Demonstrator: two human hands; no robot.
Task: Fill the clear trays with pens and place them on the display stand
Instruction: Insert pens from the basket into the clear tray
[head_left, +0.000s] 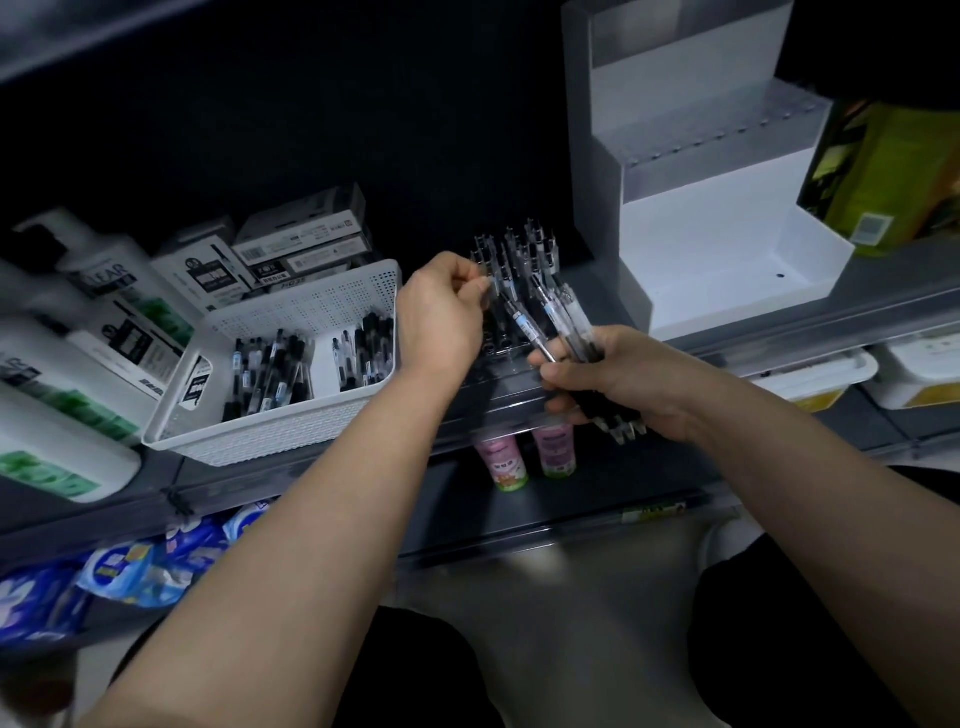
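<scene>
White bottles (88, 291) crowd the far left of the grey shelf (883, 283), with blue packets (124, 566) on the level beneath them. Next along, I see stacked pen boxes (301, 234) behind a white perforated basket (311, 306), which has loose pens (270, 374) lying in its bottom.

Just right of the basket, my view through the head camera catches the left hand (441, 317) raised over the clear tray (501, 356). Its grip is closed on a single pen (501, 296), pinched between thumb and fingertips near the top end. The tray sits on the shelf between the basket and the display stand, with standing pens (524, 249) upright in its back rows. Two pink tubes (556, 447) show on the lower shelf, under the tray.

The right hand (623, 384) hovers at the tray's near right corner. Its grip is clamped round a bundle of pens (566, 322) that fans up and to the left.

The white stepped display stand (701, 223) stands just right of the tray on the same shelf. A green package (883, 176) sits against its right side. White tubs (815, 376) sit on the shelf below, at far right.
</scene>
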